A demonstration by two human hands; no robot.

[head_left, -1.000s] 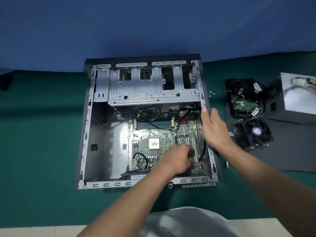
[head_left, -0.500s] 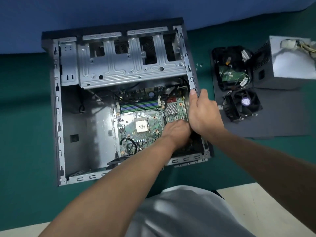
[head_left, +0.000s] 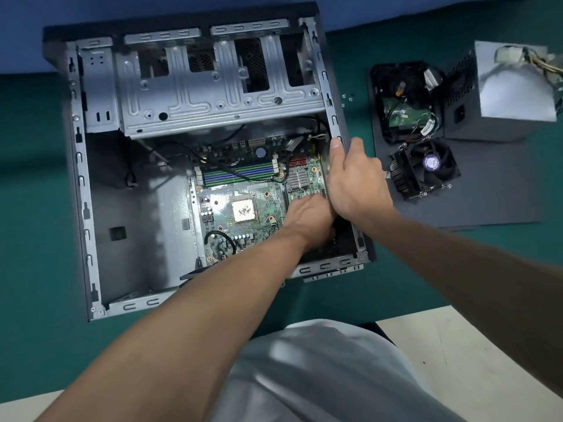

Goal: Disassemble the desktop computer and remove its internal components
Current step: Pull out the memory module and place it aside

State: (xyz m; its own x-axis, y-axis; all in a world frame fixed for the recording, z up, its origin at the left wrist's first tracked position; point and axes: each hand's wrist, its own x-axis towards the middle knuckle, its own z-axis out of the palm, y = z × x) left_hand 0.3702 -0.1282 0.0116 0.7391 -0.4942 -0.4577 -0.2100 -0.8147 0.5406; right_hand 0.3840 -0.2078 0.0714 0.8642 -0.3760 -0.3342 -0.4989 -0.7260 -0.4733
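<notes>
The open computer case (head_left: 79,166) lies flat on the green table. Its green motherboard (head_left: 243,193) sits in the lower right, with a bare CPU (head_left: 243,210) and RAM sticks (head_left: 237,176). My left hand (head_left: 307,217) reaches down at the motherboard's right edge. Its fingers are hidden under my right hand, so I cannot see what they touch. My right hand (head_left: 356,184) grips the case's right wall, thumb on the rail's inner side and fingers over the outside.
A metal drive cage (head_left: 213,99) spans the far half of the case. To the right, a dark panel (head_left: 487,205) carries a cooler fan (head_left: 426,169), a hard drive (head_left: 402,112) and the power supply (head_left: 515,95). Small screws (head_left: 347,97) lie beside the case.
My head has moved closer, so the case looks larger and shifted left. My left hand slid right, tight under the right hand. My right hand has closed on the case wall.
</notes>
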